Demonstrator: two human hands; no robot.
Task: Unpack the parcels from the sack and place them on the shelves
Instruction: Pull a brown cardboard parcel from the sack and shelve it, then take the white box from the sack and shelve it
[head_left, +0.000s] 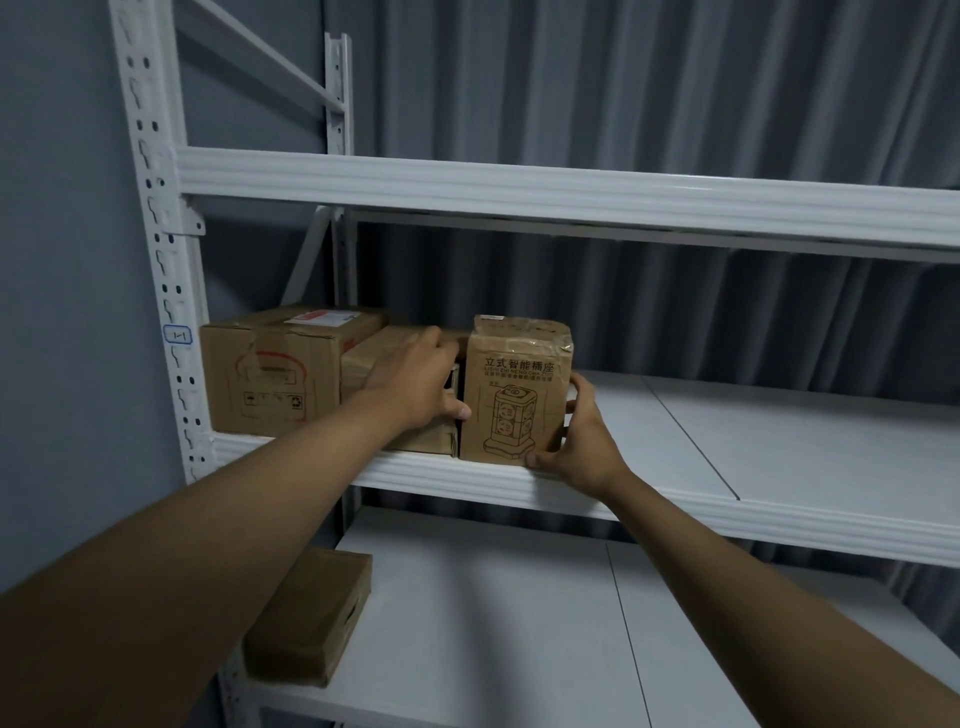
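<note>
Both forearms reach in from the lower corners of the frame. At centre, the left hand (415, 382) and right hand (579, 441) hold an upright parcel (514, 395) between curled fingers, standing it on the middle shelf (675, 499) beside two other boxes (270, 374). Placement looks nearly done; next, I judge, comes letting go and returning to the sack, which is out of view.
</note>
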